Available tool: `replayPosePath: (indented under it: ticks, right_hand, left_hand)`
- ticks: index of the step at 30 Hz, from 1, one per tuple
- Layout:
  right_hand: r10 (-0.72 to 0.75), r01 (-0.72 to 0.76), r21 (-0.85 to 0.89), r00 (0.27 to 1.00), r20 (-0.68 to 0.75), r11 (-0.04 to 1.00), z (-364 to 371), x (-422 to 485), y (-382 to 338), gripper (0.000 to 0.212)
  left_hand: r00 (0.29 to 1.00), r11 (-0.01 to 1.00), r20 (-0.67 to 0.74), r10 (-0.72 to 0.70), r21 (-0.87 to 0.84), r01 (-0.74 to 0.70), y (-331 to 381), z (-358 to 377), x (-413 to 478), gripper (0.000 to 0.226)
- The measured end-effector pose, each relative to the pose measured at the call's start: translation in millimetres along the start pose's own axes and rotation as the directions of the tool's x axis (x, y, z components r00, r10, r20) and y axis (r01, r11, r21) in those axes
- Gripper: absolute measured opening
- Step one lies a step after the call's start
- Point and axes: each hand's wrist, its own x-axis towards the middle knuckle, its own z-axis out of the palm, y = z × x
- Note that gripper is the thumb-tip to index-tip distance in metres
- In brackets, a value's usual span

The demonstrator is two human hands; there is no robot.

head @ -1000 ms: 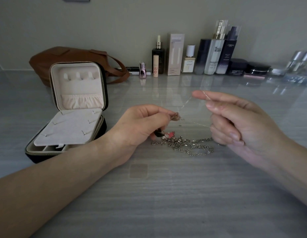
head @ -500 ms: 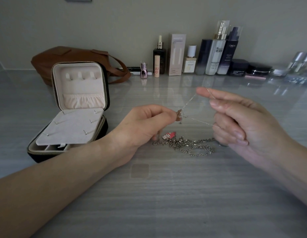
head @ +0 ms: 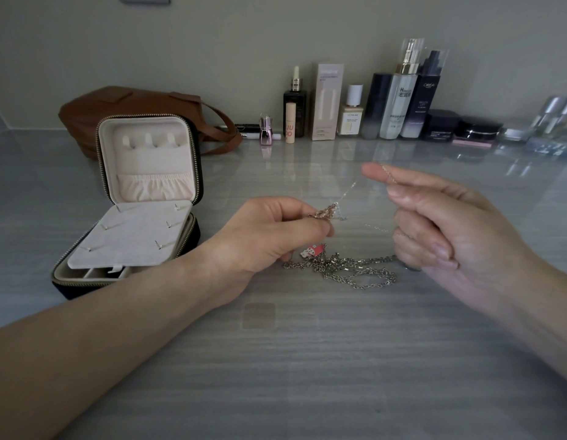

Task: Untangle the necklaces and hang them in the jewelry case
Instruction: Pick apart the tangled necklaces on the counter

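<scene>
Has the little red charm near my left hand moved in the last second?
Cannot tell. The red charm lies at the same end of the silver chain pile on the table; any apparent shift matches the camera's own drift.

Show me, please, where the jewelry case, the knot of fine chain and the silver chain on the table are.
jewelry case (head: 149, 160): head view, inside of its raised lid.
knot of fine chain (head: 326, 212): head view, the bunched links.
silver chain (head: 348, 269): head view, middle of the pile.

jewelry case (head: 149, 198) left, bag (head: 129, 106) behind it
</scene>
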Motion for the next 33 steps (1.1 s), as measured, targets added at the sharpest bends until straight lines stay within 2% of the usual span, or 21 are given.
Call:
replayPosePath:
  ticks: [11, 15, 26, 31, 33]
  right_hand:
    - [0.007, -0.007, -0.053, 1.0, -0.007, 0.999, -0.2, 2.2, 8.2, 0.039]
    - [-0.007, 0.006, -0.052, 1.0, -0.008, 0.999, -0.9, 1.2, 7.6, 0.036]
    - [-0.019, 0.019, -0.022, 0.999, 0.031, 1.0, -0.1, -0.2, 5.5, 0.036]
    - [-0.039, 0.04, -0.026, 0.997, 0.062, 0.999, 1.9, -2.0, 4.3, 0.032]
    - [-0.036, 0.038, -0.021, 0.996, 0.087, 0.999, 3.1, -3.1, 3.6, 0.032]
  left_hand:
    - [0.999, 0.995, 0.042, 0.002, -0.102, 0.002, 2.3, -4.2, -2.3, 0.028]
    - [1.0, 0.995, 0.003, 0.018, -0.094, -0.017, -1.1, -3.2, -0.1, 0.035]
    - [0.999, 0.995, -0.039, 0.035, -0.088, -0.038, -1.8, -2.2, 0.1, 0.004]
    - [0.995, 0.997, -0.096, 0.012, -0.079, -0.02, -4.2, -0.9, 2.6, 0.015]
    - [0.993, 0.997, -0.114, 0.009, -0.076, -0.018, -4.8, -0.6, 3.6, 0.012]
